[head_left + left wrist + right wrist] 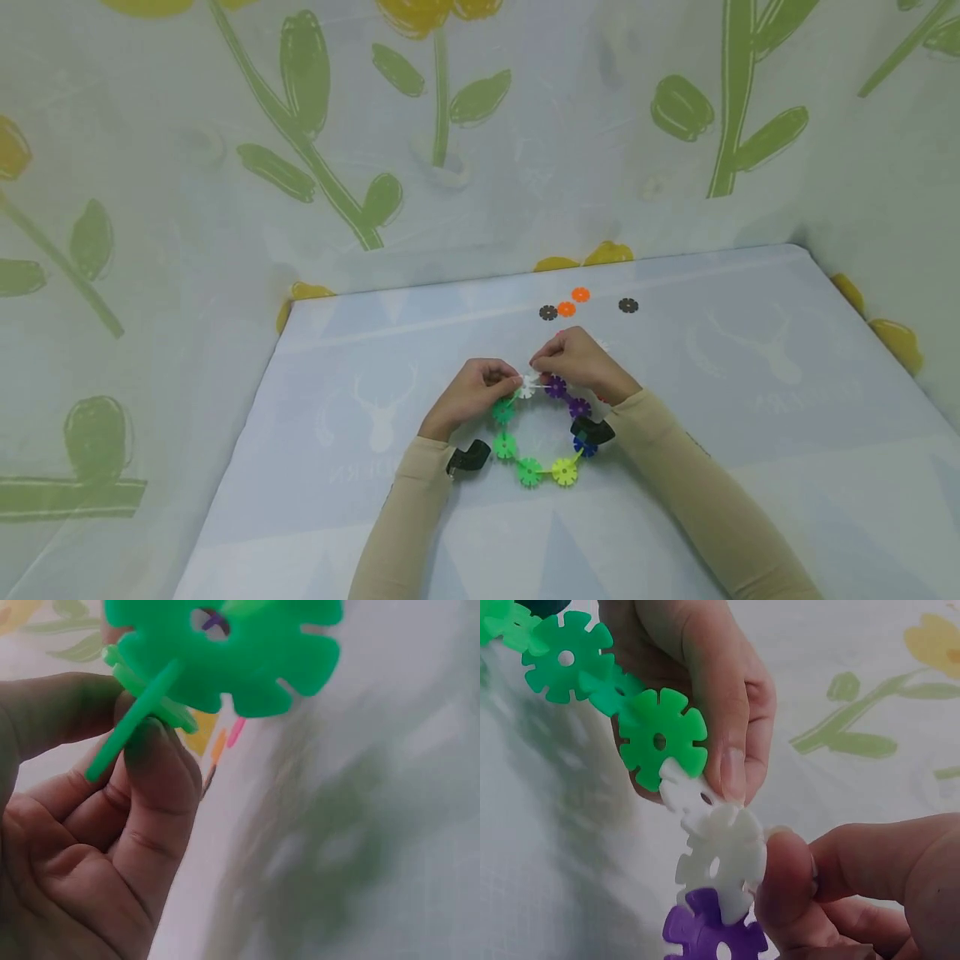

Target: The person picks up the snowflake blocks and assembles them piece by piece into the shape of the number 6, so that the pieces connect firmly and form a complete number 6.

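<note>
A ring of notched plastic discs, slotted together from green (506, 447) through yellow (565, 472), blue and purple (556, 387) to white, lies between both hands. My left hand (472, 392) pinches the chain at its green and white part, thumb and fingertips together; in the left wrist view a green disc (232, 667) fills the top. From the other side my right hand (840, 889) pinches the edge of a white disc (724, 851) between thumb and finger. This disc meets a second white disc (686, 791) on the green side and a purple disc (712, 930) below.
Loose dark discs (628, 306) and orange discs (581, 294) lie farther back on the table (315, 492). Pinkish and white discs show partly behind the right hand. A flower-patterned curtain (525, 192) rises beyond the table's back edge and at the sides.
</note>
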Motion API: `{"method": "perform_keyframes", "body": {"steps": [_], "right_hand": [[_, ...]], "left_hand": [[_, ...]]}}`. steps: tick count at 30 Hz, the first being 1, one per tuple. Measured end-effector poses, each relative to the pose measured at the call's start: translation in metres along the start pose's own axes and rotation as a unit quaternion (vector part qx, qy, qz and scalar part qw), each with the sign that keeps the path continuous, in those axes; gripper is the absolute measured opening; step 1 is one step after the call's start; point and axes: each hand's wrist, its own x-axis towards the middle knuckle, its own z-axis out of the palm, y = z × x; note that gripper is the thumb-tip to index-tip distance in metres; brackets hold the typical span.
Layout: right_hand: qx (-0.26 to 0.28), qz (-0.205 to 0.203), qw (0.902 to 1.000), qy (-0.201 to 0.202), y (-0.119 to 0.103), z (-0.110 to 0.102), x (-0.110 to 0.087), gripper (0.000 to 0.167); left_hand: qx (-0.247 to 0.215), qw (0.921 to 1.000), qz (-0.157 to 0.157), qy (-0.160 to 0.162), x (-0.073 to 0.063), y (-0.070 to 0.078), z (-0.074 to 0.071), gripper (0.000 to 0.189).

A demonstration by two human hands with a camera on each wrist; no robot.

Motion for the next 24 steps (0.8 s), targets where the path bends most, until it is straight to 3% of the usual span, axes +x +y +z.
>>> {"method": "perform_keyframes", "body": {"steps": [15,19,24], "right_hand": [[0.006,0.008,0.9999,0.005,0.003,0.002,0.001,0.023],[-0.006,-0.007,0.9998,-0.016,0.004,-0.005,0.004,0.026],[-0.023,-0.031,0.9963,-0.076,0.009,-0.021,0.005,0.033]], "left_hand": [[0.008,0.9997,0.01,0.02,0.0,0.0,0.007,0.021],[0.002,0.9996,0.007,0.028,0.001,0.0,0.006,0.021],[-0.007,0.9998,0.001,0.02,0.003,0.0,0.005,0.021]]}}
